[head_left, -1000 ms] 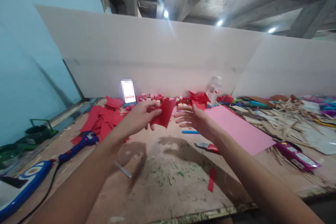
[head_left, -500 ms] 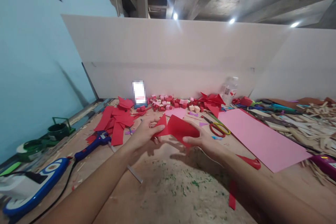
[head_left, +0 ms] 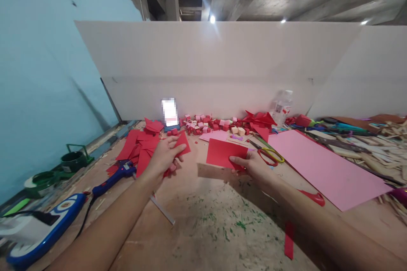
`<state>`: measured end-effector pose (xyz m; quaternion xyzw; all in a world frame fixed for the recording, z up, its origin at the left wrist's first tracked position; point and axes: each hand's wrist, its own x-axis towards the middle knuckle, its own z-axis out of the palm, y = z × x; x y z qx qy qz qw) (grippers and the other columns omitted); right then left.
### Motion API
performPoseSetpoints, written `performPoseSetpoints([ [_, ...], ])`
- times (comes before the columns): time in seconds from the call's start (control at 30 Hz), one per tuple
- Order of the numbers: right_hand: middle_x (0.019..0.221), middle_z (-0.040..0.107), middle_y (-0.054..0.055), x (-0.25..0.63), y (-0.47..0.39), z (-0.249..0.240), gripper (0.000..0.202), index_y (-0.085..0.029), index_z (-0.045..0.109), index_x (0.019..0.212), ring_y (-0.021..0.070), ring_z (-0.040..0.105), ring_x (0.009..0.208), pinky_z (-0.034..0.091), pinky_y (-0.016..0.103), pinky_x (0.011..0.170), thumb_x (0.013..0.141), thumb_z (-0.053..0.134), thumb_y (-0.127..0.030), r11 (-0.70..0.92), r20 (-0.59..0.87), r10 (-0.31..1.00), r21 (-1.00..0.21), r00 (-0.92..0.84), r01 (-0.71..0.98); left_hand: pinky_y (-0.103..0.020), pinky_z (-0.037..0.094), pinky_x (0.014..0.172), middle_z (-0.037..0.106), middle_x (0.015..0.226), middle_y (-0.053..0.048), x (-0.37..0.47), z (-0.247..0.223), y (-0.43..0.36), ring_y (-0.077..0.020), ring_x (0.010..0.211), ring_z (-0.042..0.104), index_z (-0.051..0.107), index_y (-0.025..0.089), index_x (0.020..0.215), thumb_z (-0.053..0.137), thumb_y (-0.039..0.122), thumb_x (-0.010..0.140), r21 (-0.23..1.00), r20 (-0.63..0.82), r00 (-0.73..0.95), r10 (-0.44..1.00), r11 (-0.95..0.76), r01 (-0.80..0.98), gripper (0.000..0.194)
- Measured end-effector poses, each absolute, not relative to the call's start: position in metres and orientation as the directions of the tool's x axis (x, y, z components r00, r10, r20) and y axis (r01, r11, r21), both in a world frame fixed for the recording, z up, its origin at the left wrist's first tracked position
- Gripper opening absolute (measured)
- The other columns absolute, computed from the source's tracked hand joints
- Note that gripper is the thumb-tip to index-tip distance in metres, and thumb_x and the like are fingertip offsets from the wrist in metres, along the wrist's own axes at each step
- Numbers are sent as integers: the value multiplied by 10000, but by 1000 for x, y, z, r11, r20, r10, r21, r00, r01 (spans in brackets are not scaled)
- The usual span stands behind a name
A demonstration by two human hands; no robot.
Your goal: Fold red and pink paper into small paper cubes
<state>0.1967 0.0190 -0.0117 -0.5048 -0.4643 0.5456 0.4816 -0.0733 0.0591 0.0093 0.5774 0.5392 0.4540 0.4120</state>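
My right hand (head_left: 249, 161) pinches the right end of a flat rectangle of red paper (head_left: 222, 152), thumb on top, above the table. To its left, my left hand (head_left: 167, 154) is closed on a smaller piece of red paper (head_left: 183, 144) with a pointed top. The two pieces are apart. Beyond my left wrist lies a pile of red paper pieces (head_left: 133, 144). A pair of scissors (head_left: 270, 156) with yellow and red handles rests just past my right hand.
A pink sheet (head_left: 324, 165) lies at the right. Small red and pink cubes (head_left: 210, 125) line the back near a lit phone (head_left: 170, 112) and a plastic bottle (head_left: 282, 108). A blue glue gun (head_left: 114, 175) lies at the left. Wooden sticks (head_left: 365, 144) are heaped far right.
My hands have moved apart, the left one leftward and the right one slightly right. The red paper in my right hand has gone from bent to flat.
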Motion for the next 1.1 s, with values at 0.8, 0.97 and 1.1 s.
performPoseSetpoints([
  [0.8,1013,759,76,185,5,-3,317,-209,784,1020,246,670,944,498,325,794,767,793,-401,268,243,962,-923,-123,275,-223,485,470,709,789,-33,-40,13,32,-146,542,622,680,184,844,724,305,733,929,140,286,948,-226,293,170],
  [0.97,591,640,-1,179,5,-5,195,-156,768,755,131,538,539,396,247,527,788,782,-347,109,70,962,-985,-262,135,-233,459,481,692,743,-18,-24,8,17,-167,558,630,660,195,963,684,316,773,947,17,443,896,-156,280,226],
  [1.1,615,624,1,208,35,-8,220,-142,697,687,106,519,513,395,223,476,744,847,-294,-17,-17,1000,-998,-9,-62,-273,493,573,707,1027,-66,-34,8,22,-192,716,644,625,230,1200,726,403,774,856,97,377,921,-270,440,470],
])
